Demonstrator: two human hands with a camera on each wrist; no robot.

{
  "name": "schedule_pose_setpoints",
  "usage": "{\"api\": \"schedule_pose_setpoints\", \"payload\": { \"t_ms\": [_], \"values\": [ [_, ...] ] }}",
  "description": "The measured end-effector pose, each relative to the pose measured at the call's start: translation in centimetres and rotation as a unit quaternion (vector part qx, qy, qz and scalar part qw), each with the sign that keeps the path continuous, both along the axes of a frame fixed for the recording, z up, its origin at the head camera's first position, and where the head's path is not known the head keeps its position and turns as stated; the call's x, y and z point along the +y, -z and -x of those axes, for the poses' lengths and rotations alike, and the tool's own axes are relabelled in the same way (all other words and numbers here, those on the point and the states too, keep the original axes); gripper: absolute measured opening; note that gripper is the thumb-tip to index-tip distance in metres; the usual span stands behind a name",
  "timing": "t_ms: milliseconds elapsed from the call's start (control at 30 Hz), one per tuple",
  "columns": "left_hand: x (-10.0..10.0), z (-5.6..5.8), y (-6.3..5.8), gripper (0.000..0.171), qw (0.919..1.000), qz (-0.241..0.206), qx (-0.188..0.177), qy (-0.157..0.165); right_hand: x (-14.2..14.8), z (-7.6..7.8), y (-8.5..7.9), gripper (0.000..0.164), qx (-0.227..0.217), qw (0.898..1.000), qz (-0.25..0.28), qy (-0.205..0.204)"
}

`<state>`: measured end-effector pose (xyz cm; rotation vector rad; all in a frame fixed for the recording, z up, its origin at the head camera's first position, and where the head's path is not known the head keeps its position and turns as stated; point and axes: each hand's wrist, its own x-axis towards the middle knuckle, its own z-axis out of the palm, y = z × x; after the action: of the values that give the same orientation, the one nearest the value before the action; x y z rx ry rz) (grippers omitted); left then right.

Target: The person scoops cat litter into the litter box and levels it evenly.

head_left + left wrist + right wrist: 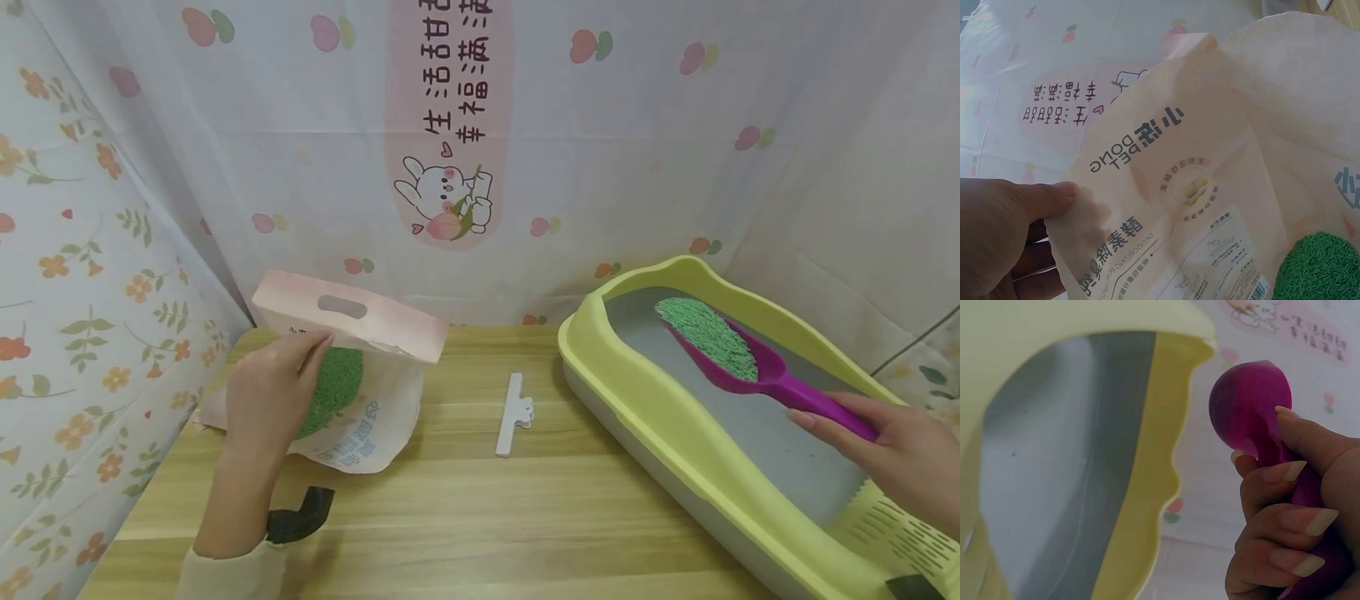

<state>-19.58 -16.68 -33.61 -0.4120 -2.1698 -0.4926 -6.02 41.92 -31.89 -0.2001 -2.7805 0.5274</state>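
My left hand [272,392] pinches the top edge of a pale pink paper bag [390,429] between thumb and fingers. The bag's mouth gapes, showing green cat litter pellets [339,385] inside; the left wrist view shows the printed panel [1179,187] and pellets at lower right. On the right, my right hand [907,454] grips the handle of a purple scoop [810,402]. Green pellets [711,337] heap in the scoop's bowl, which hovers over a litter box [626,379] with a yellow-green rim. Only the scoop's purple underside shows in the right wrist view.
A white clip [514,417] lies on the wooden table [465,517] between the bag and the litter box. A slotted yellow-green panel [896,529] fills the box's near end. Patterned curtains [300,150] hang behind and at the left.
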Motion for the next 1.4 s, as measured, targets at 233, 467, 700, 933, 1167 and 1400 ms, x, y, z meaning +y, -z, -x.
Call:
{"api": "schedule_pose_setpoints", "payload": {
  "t_ms": [233, 467, 700, 933, 1167, 1400],
  "values": [
    [0.0, 0.1, 0.0, 0.013, 1.0, -0.001, 0.006, 0.003, 1.9, 0.8, 0.6, 0.03, 0.001, 1.0, -0.015, -0.009],
    [0.2, 0.2, 0.2, 0.013, 0.9999, 0.003, 0.011, 0.008, 3.5, 1.1, 1.1, 0.027, 0.003, 1.0, 0.007, -0.022],
    [0.6, 0.2, 0.4, 0.012, 0.9999, 0.004, 0.009, 0.009, 4.6, 1.2, 1.6, 0.037, 0.037, 0.999, 0.016, -0.028],
    [0.5, -0.1, 0.3, 0.013, 1.0, 0.0, 0.004, 0.005, 5.7, 1.7, 2.2, 0.05, 0.038, 0.999, 0.008, -0.031],
    [0.3, -0.2, 0.2, 0.013, 1.0, 0.0, 0.004, 0.003, 6.3, 2.2, 3.0, 0.01, -0.012, 0.999, -0.013, -0.037],
    [0.1, -0.2, 0.2, 0.013, 0.9999, -0.002, 0.013, 0.004, 6.0, 2.2, 3.4, 0.027, -0.063, 0.997, -0.002, -0.047]
  ]
}}
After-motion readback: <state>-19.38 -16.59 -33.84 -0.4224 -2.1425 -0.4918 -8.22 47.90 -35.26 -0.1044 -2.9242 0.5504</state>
